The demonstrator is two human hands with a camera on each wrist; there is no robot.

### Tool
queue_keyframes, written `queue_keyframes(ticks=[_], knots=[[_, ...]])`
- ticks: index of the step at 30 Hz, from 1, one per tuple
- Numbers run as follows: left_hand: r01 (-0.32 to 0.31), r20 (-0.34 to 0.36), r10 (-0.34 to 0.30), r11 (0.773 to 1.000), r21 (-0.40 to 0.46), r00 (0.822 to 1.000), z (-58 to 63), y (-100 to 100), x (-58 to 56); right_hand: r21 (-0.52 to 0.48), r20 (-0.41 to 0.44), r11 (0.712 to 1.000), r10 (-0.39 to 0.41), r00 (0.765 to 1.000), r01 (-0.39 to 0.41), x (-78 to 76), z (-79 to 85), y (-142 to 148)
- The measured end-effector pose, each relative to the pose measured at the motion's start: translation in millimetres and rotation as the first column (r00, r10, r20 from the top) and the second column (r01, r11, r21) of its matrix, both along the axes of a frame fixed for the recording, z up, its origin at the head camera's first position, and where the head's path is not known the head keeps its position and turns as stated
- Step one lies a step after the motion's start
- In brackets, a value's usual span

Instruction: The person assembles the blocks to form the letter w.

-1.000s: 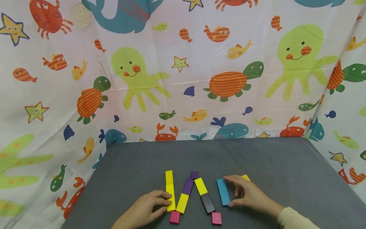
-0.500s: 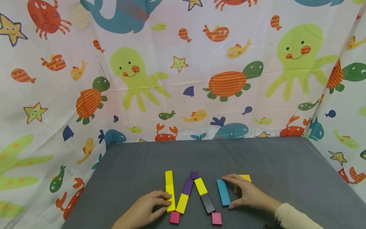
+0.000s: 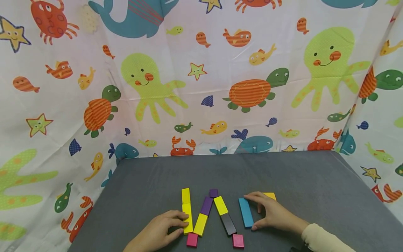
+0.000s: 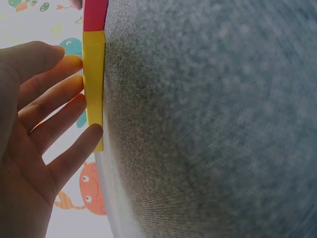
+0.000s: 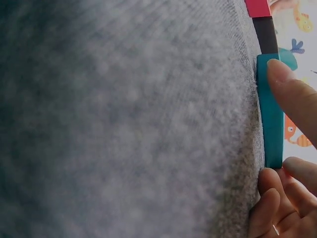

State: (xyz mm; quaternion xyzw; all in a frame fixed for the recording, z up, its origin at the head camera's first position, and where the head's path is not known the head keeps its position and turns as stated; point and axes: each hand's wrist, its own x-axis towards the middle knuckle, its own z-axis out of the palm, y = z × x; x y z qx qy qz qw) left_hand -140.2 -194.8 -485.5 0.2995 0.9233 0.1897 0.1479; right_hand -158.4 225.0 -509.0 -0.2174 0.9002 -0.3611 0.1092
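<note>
In the head view, my left hand (image 3: 160,229) rests its fingertips against the long yellow block (image 3: 188,218) at the left of the letter-like layout. Its fingers are fairly straight in the left wrist view, lying along the block's side. Over on the right, my right hand (image 3: 276,214) holds a blue block (image 3: 246,212) lying flat, thumb at the near end and fingers at the far end. The right wrist view shows the thumb on the blue block (image 5: 270,111). Part of an orange-yellow block (image 3: 270,195) shows behind the right hand; the rest is hidden.
Between the hands, purple (image 3: 206,205), yellow (image 3: 221,205) and dark grey (image 3: 228,224) blocks form slanting lines. Pink blocks (image 3: 238,241) sit at the near ends. All lie on a grey cloth-covered table (image 3: 226,171), backed by a sea-animal printed curtain (image 3: 214,45).
My right hand has shifted very slightly left, uncovering more of the orange-yellow block behind it. The left hand and the blocks look unmoved.
</note>
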Motion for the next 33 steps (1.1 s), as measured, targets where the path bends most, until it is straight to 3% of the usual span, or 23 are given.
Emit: queue_keyframes(ticks=[9, 16, 20, 25, 29, 33], knots=[[0.004, -0.002, -0.004, 1.0, -0.005, 1.0, 1.9, 0, 0.7, -0.001, 0.01, 0.999, -0.041, 0.999, 0.041, 4.0, 4.0, -3], [-0.003, 0.003, 0.003, 1.0, -0.003, 1.0, 1.7, 1, 0.8, -0.016, 0.008, 0.987, -0.159, 0.987, 0.159, 19.2, 11.4, -14], [-0.011, 0.009, 0.011, 1.0, -0.006, 1.0, 1.9, 1, 0.7, 0.009, 0.016, 0.959, -0.283, 0.959, 0.283, 32.1, 14.1, -26], [-0.01, 0.017, 0.01, 1.0, -0.004, 1.0, 2.7, 1, 1.2, 0.072, 0.056, 0.894, -0.445, 0.894, 0.441, 43.1, 15.7, -38], [-0.005, 0.013, 0.005, 1.0, 0.001, 1.0, 4.1, 1, 2.1, 0.09, 0.091, 0.876, -0.48, 0.872, 0.473, 47.5, 14.5, -44], [0.004, -0.005, -0.004, 1.0, 0.005, 1.0, 3.8, 0, 2.3, 0.087, 0.102, 0.876, -0.482, 0.87, 0.475, 50.0, 13.0, -46]])
